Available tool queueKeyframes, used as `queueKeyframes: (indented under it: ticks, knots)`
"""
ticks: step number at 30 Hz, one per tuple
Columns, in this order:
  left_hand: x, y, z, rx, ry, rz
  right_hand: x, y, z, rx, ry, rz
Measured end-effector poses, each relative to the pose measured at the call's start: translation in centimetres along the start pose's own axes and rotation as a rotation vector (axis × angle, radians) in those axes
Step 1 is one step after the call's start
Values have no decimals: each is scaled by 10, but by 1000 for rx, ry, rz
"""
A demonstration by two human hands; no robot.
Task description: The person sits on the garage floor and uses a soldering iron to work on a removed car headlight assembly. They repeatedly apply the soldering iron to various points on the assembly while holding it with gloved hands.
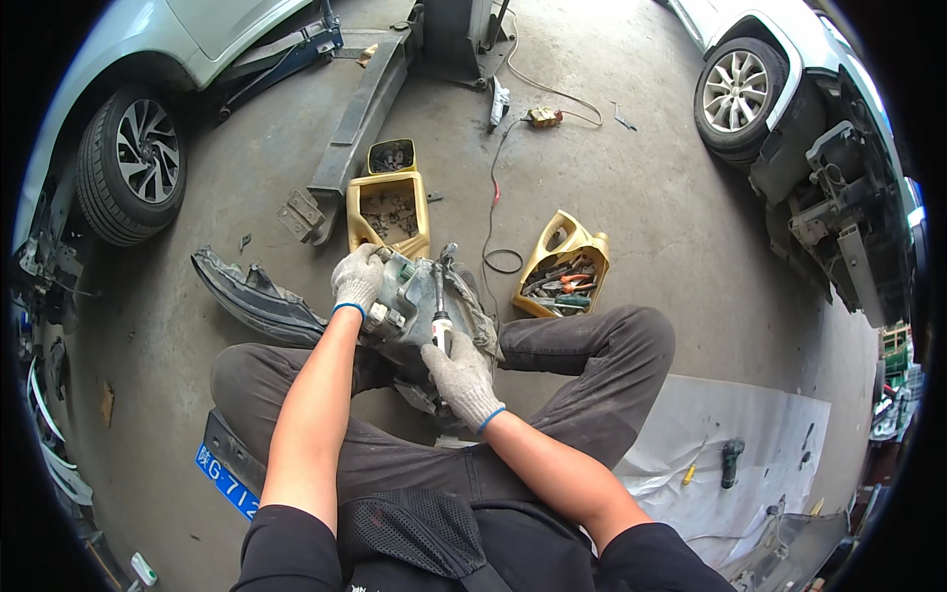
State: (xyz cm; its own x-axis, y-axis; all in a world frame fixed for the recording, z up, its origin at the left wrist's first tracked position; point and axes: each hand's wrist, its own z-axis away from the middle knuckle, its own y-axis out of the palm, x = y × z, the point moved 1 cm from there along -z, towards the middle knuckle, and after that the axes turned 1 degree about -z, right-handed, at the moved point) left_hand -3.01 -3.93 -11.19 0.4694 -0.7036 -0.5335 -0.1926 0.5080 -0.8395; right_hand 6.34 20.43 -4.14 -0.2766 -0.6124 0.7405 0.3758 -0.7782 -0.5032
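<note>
Across my lap lies a grey, dusty car headlight housing (421, 296) with its back side up. My left hand (358, 279), in a knitted glove with a blue cuff, is closed on the housing's far left edge. In my gloved right hand (463, 378) is a white-handled soldering iron (441, 331), its metal shaft pointing away from me over the housing. Whether its tip touches the plastic I cannot tell. Beyond my left forearm rests a long dark curved car part (258, 301).
Ahead stand a cut-open yellow jug of small hardware (424, 215) and another holding pliers and hand tools (603, 281). A black cable (492, 202) runs from a power socket (543, 116) toward my knee. Cars flank both sides. At right, a white sheet (725, 409) carries a power tool (731, 462).
</note>
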Motion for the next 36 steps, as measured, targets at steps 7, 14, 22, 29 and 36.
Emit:
queueKeyframes:
  ticks: [7, 14, 22, 29, 36]
  knots:
    - [2, 1, -1, 4, -5, -5, 3, -1, 3, -13, -20, 19]
    - [2, 1, -1, -15, 12, -6, -2, 2, -1, -18, -24, -19]
    - [1, -1, -1, -17, 18, -4, -3, 5, -2, -6, -32, -66]
    - [-1, -1, 1, -50, 46, -9, -1, 4, -3, 32, 1, -105]
    - [0, -2, 2, -48, 37, -21, -1, 3, -2, 48, 14, -203]
